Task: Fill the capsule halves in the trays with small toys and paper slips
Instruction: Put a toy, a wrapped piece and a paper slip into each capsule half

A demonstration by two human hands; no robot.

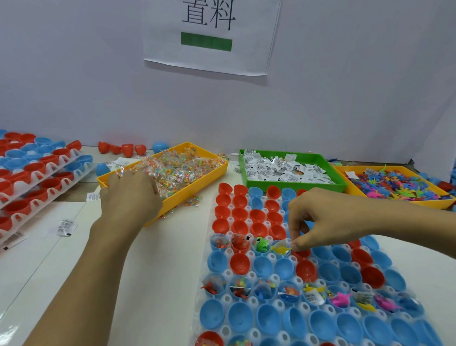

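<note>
Capsule tray (226,330) cut off below; right hand (325,221) pinches yellow toy (281,248), left hand's (129,192) fingers hidden among packets.

Two yellow bins (222,165), one green bin (323,157).

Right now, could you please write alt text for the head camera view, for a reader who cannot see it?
A person's right hand lowers a small yellow toy into a capsule half in a white tray of red and blue halves, while the left hand reaches into a yellow bin of bead packets. Behind the tray sit a green bin of paper slips and a yellow bin of toys.
</note>
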